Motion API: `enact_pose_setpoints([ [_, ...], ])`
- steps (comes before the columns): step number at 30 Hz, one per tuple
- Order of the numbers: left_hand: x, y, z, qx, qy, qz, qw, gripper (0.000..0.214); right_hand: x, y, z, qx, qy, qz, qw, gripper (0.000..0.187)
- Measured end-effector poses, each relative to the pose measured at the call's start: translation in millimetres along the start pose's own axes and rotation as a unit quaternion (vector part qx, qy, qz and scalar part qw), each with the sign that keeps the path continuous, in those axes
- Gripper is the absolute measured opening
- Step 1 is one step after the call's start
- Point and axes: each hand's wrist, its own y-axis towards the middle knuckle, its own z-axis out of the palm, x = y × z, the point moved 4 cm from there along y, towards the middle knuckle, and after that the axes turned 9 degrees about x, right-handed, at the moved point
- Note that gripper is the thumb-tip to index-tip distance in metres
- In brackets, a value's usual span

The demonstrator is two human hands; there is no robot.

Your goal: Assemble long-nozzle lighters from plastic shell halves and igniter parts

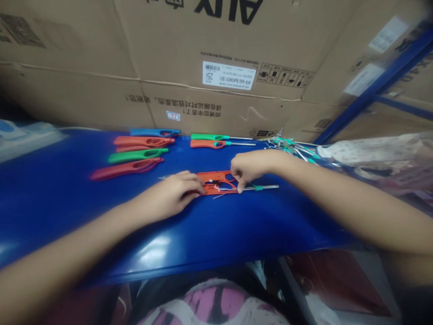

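Note:
An open orange lighter shell (218,182) with thin wires inside lies on the blue table (67,198), a metal tube with a green collar (262,187) sticking out to its right. My left hand (176,194) rests on the shell's left end, fingers curled down on it. My right hand (248,168) is bent over the shell's right end, fingertips pinched at the part where the tube joins.
Several lighter shells, orange (142,141), green (137,155), blue (154,132) and red (125,168), lie at the back left. Two finished lighters (216,140) lie behind. A heap of metal tubes (292,146) sits at the right, by a plastic bag (379,158). Cardboard boxes (216,67) stand behind.

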Motion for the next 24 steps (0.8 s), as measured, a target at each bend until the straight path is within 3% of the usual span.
enact_pose_setpoints([
  [4,0.6,-4.7,-7.2,0.010,-0.001,-0.040,0.999,0.021,0.1,-12.4,12.3,-0.094,0.067,-0.050,0.992,0.027],
  [9,-1.3,-10.0,-11.6,0.024,-0.015,-0.082,0.996,0.033,7.6,-21.1,24.9,-0.147,0.151,-0.088,0.974,0.023],
  [15,-2.8,-10.8,-11.2,0.046,-0.054,-0.099,0.993,0.038,12.3,-12.7,35.4,-0.077,0.301,-0.061,0.948,0.018],
  [20,-6.9,-10.2,-8.9,0.026,-0.061,-0.078,0.995,0.034,14.6,-13.3,36.7,-0.088,0.313,-0.060,0.944,0.020],
  [24,-10.1,-6.8,-6.5,-0.023,-0.043,-0.096,0.994,0.030,18.0,-18.8,38.8,-0.133,0.295,-0.108,0.940,0.006],
])
